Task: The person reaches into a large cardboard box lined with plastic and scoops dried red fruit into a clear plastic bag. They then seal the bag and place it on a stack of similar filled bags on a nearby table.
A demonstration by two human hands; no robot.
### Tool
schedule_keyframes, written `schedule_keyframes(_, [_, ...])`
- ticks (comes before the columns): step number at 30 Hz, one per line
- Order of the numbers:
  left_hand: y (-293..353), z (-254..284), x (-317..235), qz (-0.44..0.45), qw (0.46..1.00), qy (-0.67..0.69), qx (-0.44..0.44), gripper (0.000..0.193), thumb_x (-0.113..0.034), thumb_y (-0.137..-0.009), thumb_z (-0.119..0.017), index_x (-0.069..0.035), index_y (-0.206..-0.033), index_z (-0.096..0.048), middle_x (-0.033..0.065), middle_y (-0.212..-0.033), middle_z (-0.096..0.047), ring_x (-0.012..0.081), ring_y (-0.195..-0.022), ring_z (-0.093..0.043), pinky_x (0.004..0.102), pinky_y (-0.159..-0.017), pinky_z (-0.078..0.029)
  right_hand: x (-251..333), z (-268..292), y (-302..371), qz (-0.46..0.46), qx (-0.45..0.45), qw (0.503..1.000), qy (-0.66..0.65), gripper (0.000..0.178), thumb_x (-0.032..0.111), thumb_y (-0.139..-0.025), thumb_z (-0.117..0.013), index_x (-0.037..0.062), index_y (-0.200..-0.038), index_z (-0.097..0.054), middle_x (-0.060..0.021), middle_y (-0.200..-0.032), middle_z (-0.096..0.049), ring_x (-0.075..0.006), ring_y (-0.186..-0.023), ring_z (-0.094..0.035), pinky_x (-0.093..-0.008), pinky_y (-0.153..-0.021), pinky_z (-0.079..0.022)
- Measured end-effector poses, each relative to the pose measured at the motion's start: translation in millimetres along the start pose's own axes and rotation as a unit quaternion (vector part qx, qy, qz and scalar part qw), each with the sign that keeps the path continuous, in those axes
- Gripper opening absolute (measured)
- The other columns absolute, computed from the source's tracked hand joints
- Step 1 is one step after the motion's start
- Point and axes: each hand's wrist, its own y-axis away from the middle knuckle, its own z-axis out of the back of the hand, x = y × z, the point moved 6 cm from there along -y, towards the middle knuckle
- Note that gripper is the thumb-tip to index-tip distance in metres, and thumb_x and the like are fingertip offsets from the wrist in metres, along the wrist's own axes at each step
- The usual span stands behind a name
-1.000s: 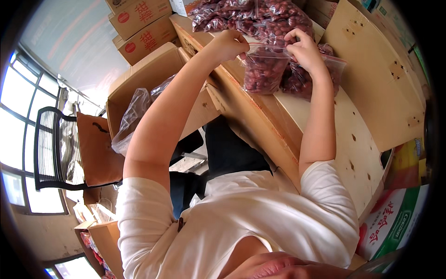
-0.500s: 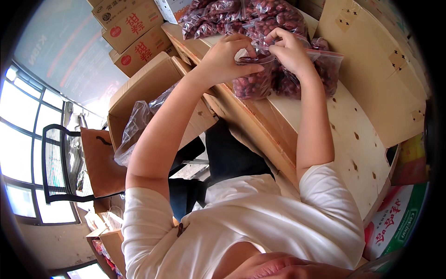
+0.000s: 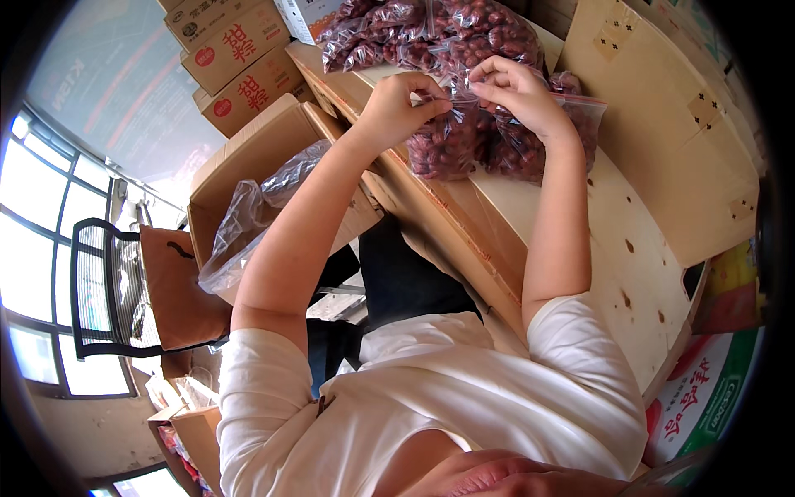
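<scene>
A clear zip bag of dark red dates point(image 3: 440, 151) stands on the pale worktop at its near-left edge. My left hand point(image 3: 399, 109) pinches the left end of its top edge between thumb and fingers. At the other end of that edge, my right hand point(image 3: 523, 98) has its fingers curled together at the plastic; its fingertips partly hide what they grip. Touching the bag on its right is another filled bag of dates point(image 3: 515, 151), partly behind my right wrist. More filled bags point(image 3: 489, 33) are piled behind my hands.
An upright cardboard sheet point(image 3: 654, 124) borders the worktop point(image 3: 617, 240) on the right. Left of the worktop, an open carton point(image 3: 240, 149) holds crumpled clear plastic. Stacked cartons point(image 3: 236, 50) stand at the far left, with a mesh-backed chair point(image 3: 108, 290) nearer.
My fingers have moved from around the bag's open mouth to its top edge. The mouth, wide before, is now drawn narrow. My left hand has dropped slightly nearer to me.
</scene>
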Motion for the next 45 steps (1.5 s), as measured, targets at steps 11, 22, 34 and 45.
schedule_keyframes(11, [-5.8,-1.2,-6.5,-0.054,0.998,-0.007,0.041,0.015,-0.016,-0.079,-0.071,-0.006,-0.089,-0.070,0.0083,-0.090,-0.067,0.0182,-0.082,-0.062,0.0312,-0.077,-0.048,-7.9,4.1,-0.5,0.021,0.022,0.999,0.027,0.012,0.008,-0.081,-0.070,0.0011,-0.089,-0.064,0.0003,-0.082,-0.063,-0.0071,-0.079,-0.058,-0.0233,-0.073,-0.047])
schedule_keyframes(22, [-22.9,-15.8,-13.9,-0.081,0.994,-0.053,0.055,0.016,-0.017,-0.078,-0.073,-0.004,-0.086,-0.069,0.0080,-0.087,-0.067,0.0213,-0.084,-0.063,0.0328,-0.079,-0.048,-6.1,4.3,-3.5,0.044,-0.008,0.997,0.059,0.011,0.005,-0.080,-0.068,-0.0017,-0.088,-0.066,-0.0040,-0.081,-0.067,-0.0098,-0.077,-0.060,-0.0258,-0.073,-0.048])
schedule_keyframes(34, [-20.4,-9.2,-14.6,-0.050,0.999,-0.022,0.005,0.012,-0.014,-0.075,-0.073,-0.004,-0.081,-0.069,0.0070,-0.081,-0.068,0.0185,-0.079,-0.065,0.0317,-0.074,-0.049,7.1,6.1,-0.8,0.095,-0.036,0.987,0.121,0.007,0.004,-0.080,-0.068,-0.0004,-0.083,-0.064,-0.0013,-0.075,-0.064,-0.0075,-0.071,-0.057,-0.0241,-0.067,-0.047])
schedule_keyframes(45, [-18.3,-16.3,-13.1,-0.040,0.999,0.021,-0.016,0.016,-0.014,-0.074,-0.072,-0.003,-0.084,-0.067,0.0068,-0.081,-0.066,0.0169,-0.080,-0.060,0.0313,-0.074,-0.050,15.6,1.9,3.5,0.107,-0.012,0.987,0.117,0.005,0.002,-0.077,-0.067,-0.0010,-0.079,-0.064,-0.0020,-0.073,-0.063,-0.0088,-0.072,-0.056,-0.0258,-0.072,-0.047])
